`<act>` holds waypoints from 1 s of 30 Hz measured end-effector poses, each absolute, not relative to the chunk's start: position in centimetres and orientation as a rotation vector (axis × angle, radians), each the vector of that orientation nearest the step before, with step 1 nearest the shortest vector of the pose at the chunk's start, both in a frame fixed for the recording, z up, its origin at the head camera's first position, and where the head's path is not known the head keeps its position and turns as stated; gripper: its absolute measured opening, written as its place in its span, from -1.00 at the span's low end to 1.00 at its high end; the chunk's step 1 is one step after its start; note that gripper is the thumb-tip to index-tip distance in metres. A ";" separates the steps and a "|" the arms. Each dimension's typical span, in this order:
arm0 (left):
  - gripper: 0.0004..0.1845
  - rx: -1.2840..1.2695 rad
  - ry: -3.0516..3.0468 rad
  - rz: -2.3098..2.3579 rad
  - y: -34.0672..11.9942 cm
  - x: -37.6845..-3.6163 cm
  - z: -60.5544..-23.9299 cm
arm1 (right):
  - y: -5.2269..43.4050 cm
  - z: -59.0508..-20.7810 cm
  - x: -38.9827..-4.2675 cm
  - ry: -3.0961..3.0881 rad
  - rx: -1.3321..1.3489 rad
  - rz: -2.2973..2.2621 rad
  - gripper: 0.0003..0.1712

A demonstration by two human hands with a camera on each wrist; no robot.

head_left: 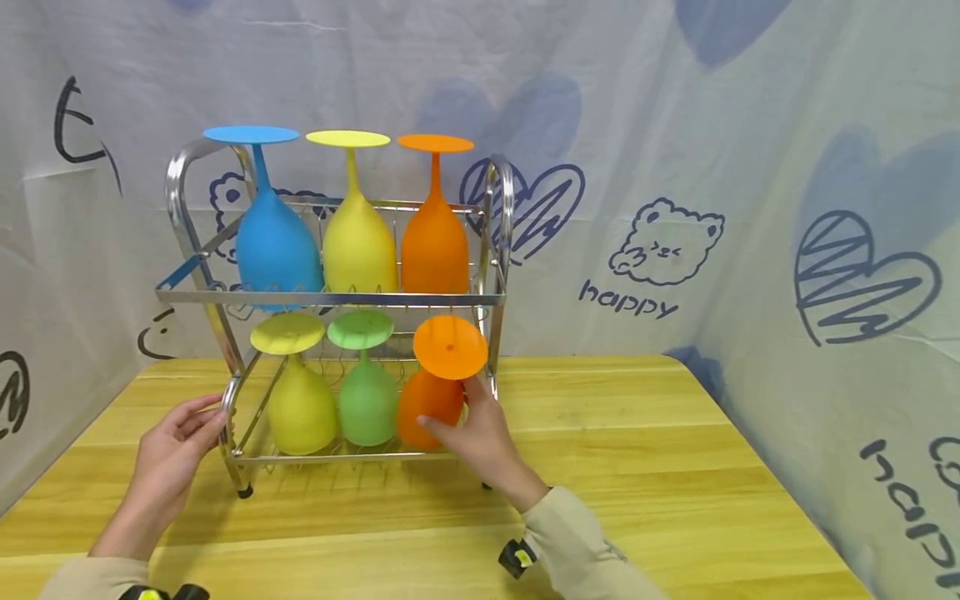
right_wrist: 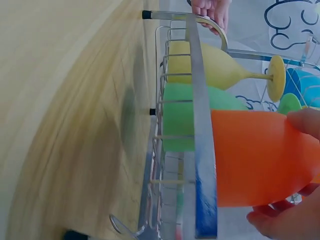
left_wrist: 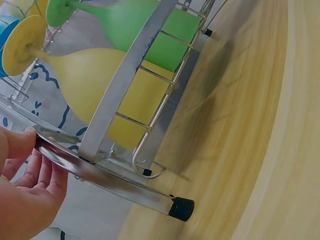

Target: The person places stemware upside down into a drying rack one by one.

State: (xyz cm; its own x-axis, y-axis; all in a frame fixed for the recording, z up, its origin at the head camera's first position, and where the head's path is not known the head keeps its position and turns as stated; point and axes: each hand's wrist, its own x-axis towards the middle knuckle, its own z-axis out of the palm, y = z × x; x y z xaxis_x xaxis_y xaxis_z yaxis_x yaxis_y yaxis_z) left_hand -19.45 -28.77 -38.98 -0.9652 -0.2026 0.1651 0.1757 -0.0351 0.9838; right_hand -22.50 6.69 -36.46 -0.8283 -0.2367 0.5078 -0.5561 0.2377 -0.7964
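My right hand (head_left: 483, 437) grips an orange goblet (head_left: 429, 410) round its bowl, at the right end of the lower shelf of a two-tier metal rack (head_left: 330, 297). This goblet is upside down, its foot tilted towards me; in the right wrist view its bowl (right_wrist: 260, 160) is behind the shelf's front bar. With thumb and fingers, my left hand (head_left: 171, 450) holds the rack's left front leg (left_wrist: 100, 175). Beside the orange goblet on the lower shelf stand an upturned green goblet (head_left: 367, 404) and a yellow goblet (head_left: 302, 412).
Upside down on the upper shelf stand a blue goblet (head_left: 277, 242), another yellow goblet (head_left: 360, 242) and another orange goblet (head_left: 435, 246). The rack rests on a wooden table (head_left: 637, 467). A white curtain (head_left: 637, 108) with drawings hangs behind and at both sides.
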 end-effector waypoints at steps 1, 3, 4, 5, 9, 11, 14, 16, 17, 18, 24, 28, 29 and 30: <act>-0.79 0.030 -1.977 -2.087 -28.7 -19.5 -39.0 | 6.5 -36.6 -22.5 -2.240 0.717 1.626 -0.25; -0.78 0.036 -1.968 -2.088 -28.7 -19.5 -39.0 | 6.2 -36.7 -22.4 -2.259 0.669 1.609 -0.27; -0.78 0.042 -1.966 -2.086 -28.7 -19.5 -39.0 | 6.0 -36.7 -22.5 -2.273 0.641 1.597 -0.26; -0.78 0.046 -1.964 -2.083 -28.6 -19.5 -39.0 | 5.8 -36.7 -22.6 -2.290 0.612 1.575 -0.25; -0.78 0.063 -1.952 -2.086 -28.6 -19.4 -39.2 | 5.0 -37.0 -23.1 -2.358 0.499 1.533 -0.21; -0.79 0.062 -1.947 -2.086 -28.6 -19.3 -39.2 | 4.7 -37.3 -23.5 -2.391 0.450 1.507 -0.19; -0.79 0.060 -1.940 -2.088 -28.6 -19.3 -39.2 | 4.3 -37.7 -24.1 -2.433 0.380 1.480 -0.17; -0.79 0.070 -1.945 -2.084 -28.6 -19.3 -39.2 | 4.1 -37.8 -24.5 -2.440 0.349 1.483 -0.16; -0.79 0.072 -1.944 -2.084 -28.6 -19.3 -39.2 | 4.0 -37.8 -24.7 -2.442 0.331 1.483 -0.16; -0.79 0.074 -1.943 -2.083 -28.6 -19.4 -39.2 | 4.0 -37.9 -24.9 -2.440 0.319 1.486 -0.15; -0.78 0.093 -1.932 -2.086 -28.6 -19.3 -39.4 | 3.7 -38.6 -25.8 -2.451 0.259 1.468 -0.15; -0.79 0.095 -1.922 -2.086 -28.5 -19.3 -39.3 | 3.7 -38.9 -26.1 -2.471 0.228 1.462 -0.14; -0.79 0.098 -1.921 -2.086 -28.5 -19.3 -39.3 | 3.6 -39.0 -26.2 -2.473 0.222 1.453 -0.14; -0.79 0.101 -1.923 -2.084 -28.4 -19.3 -39.3 | 3.6 -39.1 -26.2 -2.479 0.215 1.449 -0.14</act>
